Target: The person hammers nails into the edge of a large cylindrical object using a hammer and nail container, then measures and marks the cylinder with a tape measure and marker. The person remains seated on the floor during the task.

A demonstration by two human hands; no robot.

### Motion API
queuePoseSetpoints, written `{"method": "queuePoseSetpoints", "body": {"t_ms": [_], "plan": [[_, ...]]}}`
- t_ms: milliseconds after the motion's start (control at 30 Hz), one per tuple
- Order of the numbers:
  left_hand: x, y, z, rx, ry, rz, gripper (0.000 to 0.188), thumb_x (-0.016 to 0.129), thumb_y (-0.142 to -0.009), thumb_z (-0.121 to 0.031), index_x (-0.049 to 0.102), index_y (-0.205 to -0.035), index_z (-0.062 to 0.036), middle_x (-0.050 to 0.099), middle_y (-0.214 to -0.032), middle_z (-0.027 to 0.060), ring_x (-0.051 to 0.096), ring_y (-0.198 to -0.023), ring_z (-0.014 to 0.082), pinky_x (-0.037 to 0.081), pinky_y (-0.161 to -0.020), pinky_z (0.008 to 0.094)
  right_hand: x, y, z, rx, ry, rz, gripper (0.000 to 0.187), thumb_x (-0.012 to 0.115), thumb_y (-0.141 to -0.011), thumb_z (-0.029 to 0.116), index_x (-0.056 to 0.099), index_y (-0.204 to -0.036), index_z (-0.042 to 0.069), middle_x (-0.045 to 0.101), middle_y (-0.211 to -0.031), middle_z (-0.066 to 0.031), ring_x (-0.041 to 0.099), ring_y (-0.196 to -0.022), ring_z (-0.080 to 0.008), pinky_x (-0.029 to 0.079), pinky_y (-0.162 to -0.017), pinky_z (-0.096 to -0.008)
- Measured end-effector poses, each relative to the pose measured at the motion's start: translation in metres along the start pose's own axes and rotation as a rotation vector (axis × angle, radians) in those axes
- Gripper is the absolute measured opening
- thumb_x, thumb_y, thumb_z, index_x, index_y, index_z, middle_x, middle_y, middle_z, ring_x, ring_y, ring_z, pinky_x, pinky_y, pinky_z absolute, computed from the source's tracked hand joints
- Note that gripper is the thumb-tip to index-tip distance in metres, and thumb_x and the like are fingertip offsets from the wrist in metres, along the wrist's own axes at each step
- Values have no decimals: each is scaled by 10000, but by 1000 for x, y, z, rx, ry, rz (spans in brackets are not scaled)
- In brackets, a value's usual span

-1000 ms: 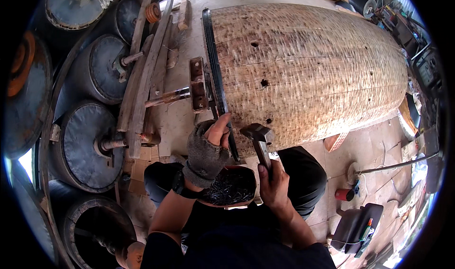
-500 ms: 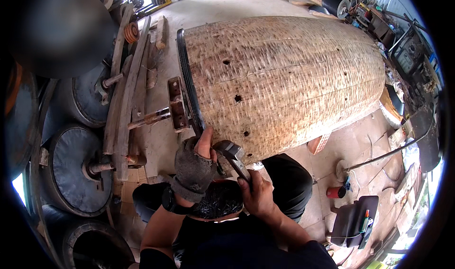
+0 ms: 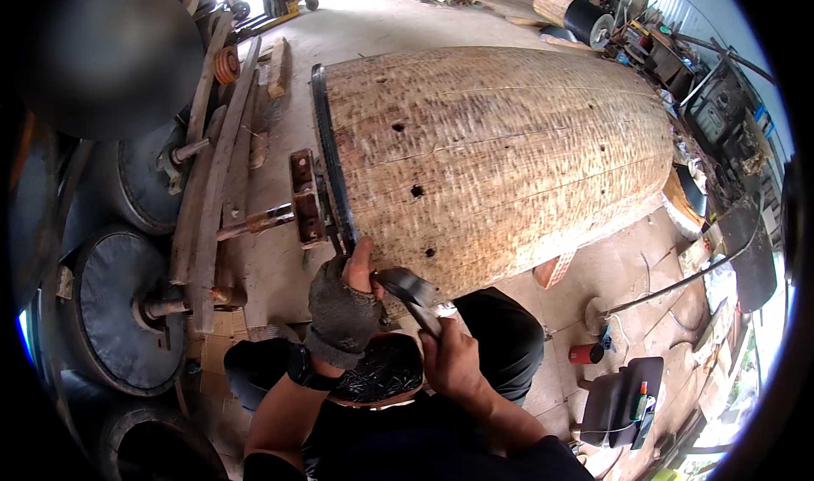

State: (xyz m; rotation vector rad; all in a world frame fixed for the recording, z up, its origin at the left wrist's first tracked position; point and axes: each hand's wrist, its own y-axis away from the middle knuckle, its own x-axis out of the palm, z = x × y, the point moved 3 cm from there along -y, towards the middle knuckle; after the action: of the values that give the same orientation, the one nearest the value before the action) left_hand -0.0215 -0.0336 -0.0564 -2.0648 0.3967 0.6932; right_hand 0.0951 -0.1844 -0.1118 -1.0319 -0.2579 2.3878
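A large pale wooden roller with a rough, pitted surface and several dark holes lies in front of me. A black ribbed strip runs around its left end. At the strip's near end is my left hand, in a grey fingerless glove, its fingers closed; what they hold, if anything, is hidden. My right hand grips a hammer by the handle, its motion-blurred head close beside the left fingers. Between my knees sits a container of nails, partly covered by my left wrist.
A rusty metal bracket and shaft stick out of the roller's left end. Wooden beams and dark drums stand at left. A red can and a dark seat-like piece holding pens are at right on the tiled floor.
The whole view has shifted slightly, with the roller appearing lower and further left. The hammer head has turned a little and is blurred by motion. Both hands keep their hold near the strip.
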Motion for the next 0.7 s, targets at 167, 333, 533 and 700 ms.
{"method": "queuePoseSetpoints", "body": {"t_ms": [167,333,533,700], "plan": [[9,11,13,-195,195,42,592,588,-905,-55,399,-1466,-51,612,-797,142,619,-694,281,498,-610,417,-1,2,-5,-21,-83,-44,257,633,-930,86,491,-1103,-38,612,-781,-262,617,-648,-472,496,-552,-510],[7,7,8,40,-104,-49,706,633,-862,-20,364,-1512,-81,614,-814,140,603,-676,282,496,-604,412,4,-2,-6,168,-47,62,223,593,-957,114,505,-1118,-15,627,-724,-238,641,-666,-469,504,-559,-509],[1,5,5,24,-28,-63,729,635,-856,-19,355,-1524,-98,627,-920,147,616,-718,300,512,-654,427,5,-3,-4,114,-31,48,229,609,-948,105,508,-1113,-17,630,-744,-244,644,-672,-470,515,-571,-505],[4,12,4,-150,95,39,793,676,-812,-29,320,-1521,-13,606,-1079,168,616,-905,314,511,-799,436,0,6,-9,-52,-113,-120,285,659,-922,139,514,-1100,-30,648,-760,-239,661,-639,-439,525,-560,-523]]}}
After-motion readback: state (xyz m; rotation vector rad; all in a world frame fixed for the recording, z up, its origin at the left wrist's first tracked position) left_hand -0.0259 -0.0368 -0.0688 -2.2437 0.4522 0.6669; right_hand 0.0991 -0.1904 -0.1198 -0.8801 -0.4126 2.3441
